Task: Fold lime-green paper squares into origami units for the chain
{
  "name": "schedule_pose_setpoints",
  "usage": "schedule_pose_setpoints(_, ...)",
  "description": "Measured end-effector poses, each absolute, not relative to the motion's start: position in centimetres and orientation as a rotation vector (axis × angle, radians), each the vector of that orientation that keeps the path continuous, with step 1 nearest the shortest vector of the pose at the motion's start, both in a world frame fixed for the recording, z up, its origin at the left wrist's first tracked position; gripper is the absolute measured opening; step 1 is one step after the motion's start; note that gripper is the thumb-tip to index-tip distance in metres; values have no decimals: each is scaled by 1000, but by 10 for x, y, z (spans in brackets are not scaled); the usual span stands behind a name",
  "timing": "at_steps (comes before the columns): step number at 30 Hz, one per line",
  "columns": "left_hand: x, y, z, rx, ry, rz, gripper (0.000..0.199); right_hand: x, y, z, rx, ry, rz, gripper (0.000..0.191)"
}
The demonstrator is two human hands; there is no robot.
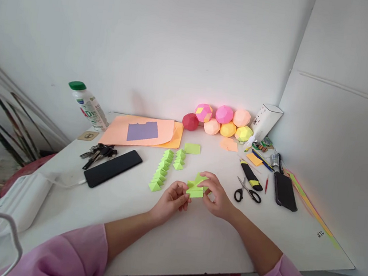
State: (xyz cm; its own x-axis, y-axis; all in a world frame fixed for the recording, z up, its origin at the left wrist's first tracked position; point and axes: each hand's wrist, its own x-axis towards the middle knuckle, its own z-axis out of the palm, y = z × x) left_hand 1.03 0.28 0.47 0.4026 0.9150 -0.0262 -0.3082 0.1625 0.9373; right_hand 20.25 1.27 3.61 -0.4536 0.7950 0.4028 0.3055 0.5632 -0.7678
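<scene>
Between my two hands is a lime-green piece of paper (196, 192) with creases and a raised flap. My left hand (173, 199) pinches its left edge between thumb and fingers. On the other side, my right hand (215, 195) grips the right part, with its index finger bent over the flap. Just beyond my left hand stand a long row of folded green paper pieces (160, 171) and a shorter row of the same pieces (179, 159). A flat green sheet (192, 148) lies behind them.
Scissors (247, 193), a utility knife (251, 175) and a phone (285, 191) lie to the right. Faceted paper balls (223, 114) are stacked by the wall. Left are a black power bank (113, 168), keys (98, 152), a bottle (88, 108) and orange paper (113, 134).
</scene>
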Motion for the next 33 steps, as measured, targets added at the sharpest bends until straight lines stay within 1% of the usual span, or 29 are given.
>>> schedule_pose_setpoints(3, 10, 3, 4, 1093, 720, 964, 34, 202, 16, 31, -856, -2031, 772, 23)
schedule_pose_setpoints(5, 10, 3, 3, 1105, 724, 919, 39, 201, 17, 31, -857, -1991, 797, 13)
schedule_pose_setpoints(7, 9, 3, 2, 1127, 739, 864, 35, 201, 17, 34, -891, -1944, 838, 4)
schedule_pose_setpoints(11, 9, 2, 1, 1141, 774, 856, 27, 201, 15, 37, -1053, -1873, 1062, 13)
schedule_pose_setpoints(14, 10, 2, 0, 1097, 750, 880, 30, 201, 14, 31, -1142, -1782, 1321, 20)
schedule_pose_setpoints(17, 11, 2, -1, 1064, 746, 894, 34, 201, 15, 25, -1174, -1733, 1463, 24)
schedule_pose_setpoints(25, 10, 2, -3, 1203, 790, 960, 29, 203, 19, 21, -1157, -1758, 1535, 30)
schedule_pose_setpoints(29, 8, 3, -4, 1337, 713, 992, 25, 204, 19, 22, -1167, -1785, 1539, 32)
schedule_pose_setpoints(33, 5, 5, -4, 1393, 654, 961, 29, 203, 17, 25, -1165, -1813, 1542, 31)
